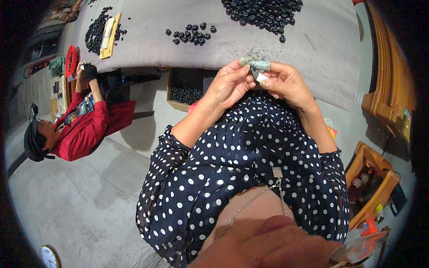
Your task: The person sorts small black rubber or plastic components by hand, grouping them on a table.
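At the near edge of the cloth-covered table, my two hands are close together. Between the fingertips of my left hand is a small black part, largely hidden by the fingers. My right hand pinches a small flat white piece against that part. Pale patterned wraps cover both index fingertips: a greenish wrap on the left and a bluish wrap on the right. Dark crumbs lie on the cloth just beyond my hands.
Loose black round parts form a large pile and a small group. At the far left are more parts and a yellow board. Under the table stands a box of black pieces. A person in red works at left; a wooden stool is at right.
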`<state>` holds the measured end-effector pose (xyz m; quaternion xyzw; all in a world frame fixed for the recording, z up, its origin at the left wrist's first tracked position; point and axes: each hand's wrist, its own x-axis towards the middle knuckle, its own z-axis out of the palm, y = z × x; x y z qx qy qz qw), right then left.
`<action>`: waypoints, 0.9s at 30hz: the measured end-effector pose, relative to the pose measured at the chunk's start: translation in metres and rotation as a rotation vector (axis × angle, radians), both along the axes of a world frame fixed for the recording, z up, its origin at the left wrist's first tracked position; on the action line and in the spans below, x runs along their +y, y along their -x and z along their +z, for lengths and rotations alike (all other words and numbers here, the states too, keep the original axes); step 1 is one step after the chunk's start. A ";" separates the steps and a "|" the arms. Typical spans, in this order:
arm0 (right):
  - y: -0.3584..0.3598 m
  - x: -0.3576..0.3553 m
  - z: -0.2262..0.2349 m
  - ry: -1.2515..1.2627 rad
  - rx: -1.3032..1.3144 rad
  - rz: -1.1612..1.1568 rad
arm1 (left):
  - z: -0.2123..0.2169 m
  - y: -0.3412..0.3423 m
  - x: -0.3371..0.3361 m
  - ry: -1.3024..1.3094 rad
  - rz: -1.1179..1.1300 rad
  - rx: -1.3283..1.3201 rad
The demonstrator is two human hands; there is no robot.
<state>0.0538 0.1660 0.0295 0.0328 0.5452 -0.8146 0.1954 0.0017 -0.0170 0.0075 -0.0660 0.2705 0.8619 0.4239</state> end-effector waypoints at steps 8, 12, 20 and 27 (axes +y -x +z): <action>0.001 0.000 0.002 -0.039 0.017 0.001 | -0.006 0.000 0.002 -0.120 -0.008 -0.139; -0.002 -0.003 0.002 -0.077 0.061 -0.025 | -0.004 0.001 0.002 -0.091 0.009 -0.096; -0.001 0.000 0.006 -0.065 0.059 -0.012 | -0.005 0.001 0.002 -0.134 -0.024 -0.061; -0.001 0.002 -0.002 0.003 0.049 0.013 | 0.003 0.000 0.005 -0.043 0.004 -0.049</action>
